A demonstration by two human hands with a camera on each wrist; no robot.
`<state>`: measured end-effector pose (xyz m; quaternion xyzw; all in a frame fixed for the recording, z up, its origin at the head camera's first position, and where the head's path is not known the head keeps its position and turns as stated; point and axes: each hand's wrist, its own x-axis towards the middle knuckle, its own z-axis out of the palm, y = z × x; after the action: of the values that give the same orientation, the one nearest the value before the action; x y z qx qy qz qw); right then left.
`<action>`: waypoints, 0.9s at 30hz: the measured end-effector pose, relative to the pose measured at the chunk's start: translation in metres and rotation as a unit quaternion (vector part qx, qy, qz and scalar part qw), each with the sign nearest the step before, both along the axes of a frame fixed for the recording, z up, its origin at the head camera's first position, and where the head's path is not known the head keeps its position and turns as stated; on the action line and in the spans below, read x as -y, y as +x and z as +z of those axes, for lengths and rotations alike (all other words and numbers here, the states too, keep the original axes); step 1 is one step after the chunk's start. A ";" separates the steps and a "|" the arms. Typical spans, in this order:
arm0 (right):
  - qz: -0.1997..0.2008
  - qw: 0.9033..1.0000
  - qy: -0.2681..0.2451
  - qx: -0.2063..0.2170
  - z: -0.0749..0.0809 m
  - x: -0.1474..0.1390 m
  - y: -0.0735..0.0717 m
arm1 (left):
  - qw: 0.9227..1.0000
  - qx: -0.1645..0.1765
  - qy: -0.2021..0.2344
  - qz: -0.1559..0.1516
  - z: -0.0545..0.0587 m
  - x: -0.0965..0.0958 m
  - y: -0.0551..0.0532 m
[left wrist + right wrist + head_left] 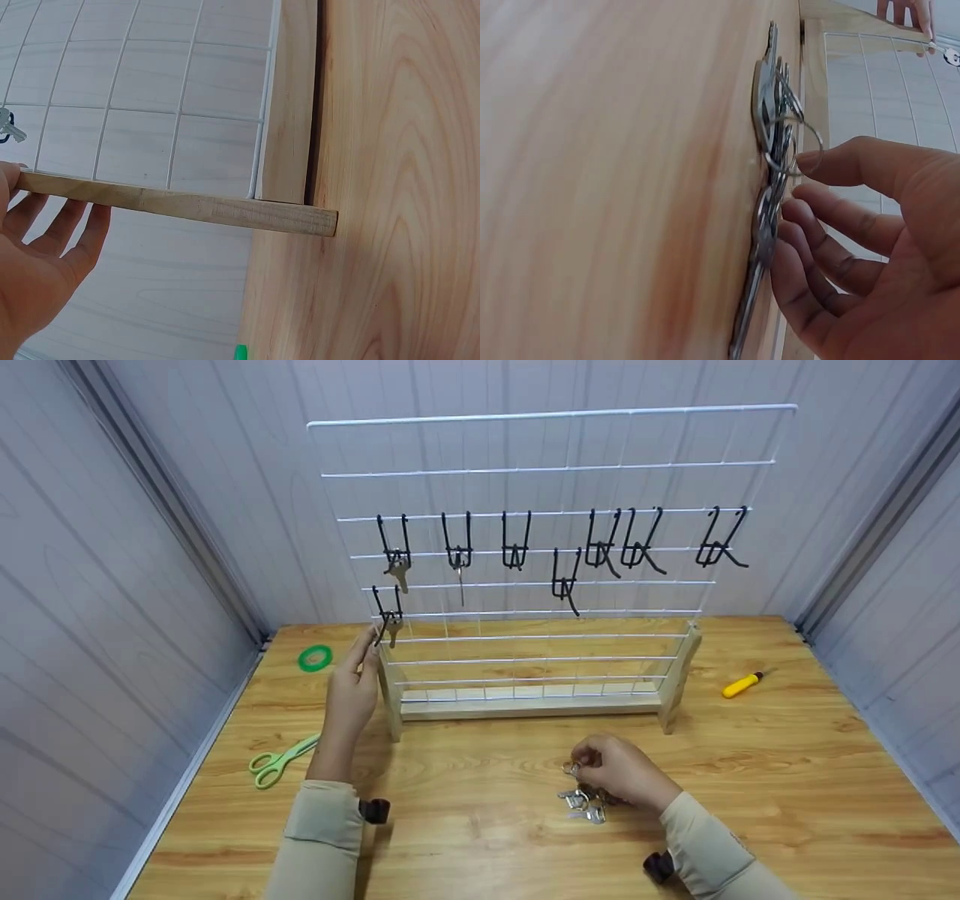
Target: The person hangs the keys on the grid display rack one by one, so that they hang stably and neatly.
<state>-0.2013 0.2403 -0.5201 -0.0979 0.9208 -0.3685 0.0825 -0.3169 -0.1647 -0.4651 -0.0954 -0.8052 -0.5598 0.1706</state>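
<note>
My left hand (356, 679) grips the top of the wooden side post (225, 212) of a white wire grid rack (555, 415), thumb on one side and fingers on the other. Just above it, a black hook (386, 617) carries a key (393, 636). On the tabletop in front of the rack lies a small pile of silver keys (594, 812) with rings. My right hand (626, 769) is over that pile, fingers curled, thumb and forefinger pinching a key ring (821, 150). Its other fingertips rest beside the keys in the right wrist view.
More black hooks (515, 556) hang across the grid; two at the upper left bear keys (400, 574). Green scissors (274, 765) lie left of my left forearm, a green tape roll (315, 658) farther back. A yellow-handled screwdriver (741, 685) is on the right. Panelled walls enclose the table.
</note>
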 end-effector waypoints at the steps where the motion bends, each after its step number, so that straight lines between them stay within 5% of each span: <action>1: 0.001 1.000 0.002 -0.001 0.000 0.001 0.000 | 1.000 0.000 0.001 0.001 0.000 0.000 0.000; 15: -0.022 0.998 -0.020 0.048 -0.001 0.008 -0.004 | 1.000 0.003 0.002 -0.006 0.001 -0.001 0.000; 27: -0.001 0.996 -0.039 0.077 0.002 0.007 -0.005 | 1.000 0.008 0.001 -0.002 0.001 -0.001 0.000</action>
<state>-0.2059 0.2331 -0.5178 -0.0712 0.8968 -0.4104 0.1492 -0.3169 -0.1638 -0.4636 -0.0920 -0.8056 -0.5619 0.1637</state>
